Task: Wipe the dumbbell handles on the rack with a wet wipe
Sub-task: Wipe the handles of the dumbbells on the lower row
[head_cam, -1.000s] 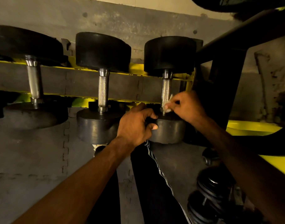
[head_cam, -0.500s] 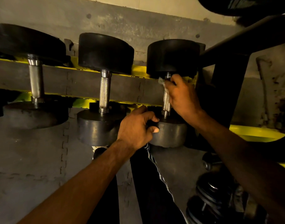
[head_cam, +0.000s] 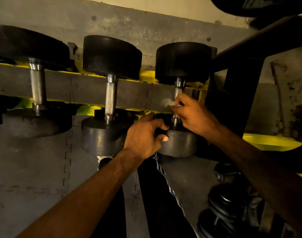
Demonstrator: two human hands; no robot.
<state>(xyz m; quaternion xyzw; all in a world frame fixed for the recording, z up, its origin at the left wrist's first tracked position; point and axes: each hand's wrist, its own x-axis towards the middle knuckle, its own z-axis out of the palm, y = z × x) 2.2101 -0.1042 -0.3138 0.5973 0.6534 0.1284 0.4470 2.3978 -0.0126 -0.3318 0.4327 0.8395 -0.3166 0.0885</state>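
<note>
Three black dumbbells lie across the yellow rack [head_cam: 146, 75]. On the right dumbbell's knurled steel handle [head_cam: 178, 91], my right hand [head_cam: 193, 115] pinches a white wet wipe [head_cam: 166, 102] around the lower half of the bar; the wipe is blurred. My left hand [head_cam: 143, 136] grips the edge of that dumbbell's near head [head_cam: 179, 143]. The middle dumbbell handle [head_cam: 110, 98] and the left dumbbell handle [head_cam: 37, 86] stand bare.
A black rack upright [head_cam: 239, 93] stands just right of my right hand. Stacked black weight plates [head_cam: 229, 208] lie on the floor at the lower right. My leg in black striped trousers [head_cam: 160, 194] is below the rack. Grey floor mats [head_cam: 30, 169] spread to the left.
My right hand has slid with the wipe from the top of the right handle back down toward its lower end. My left hand has kept its grip on the near head.
</note>
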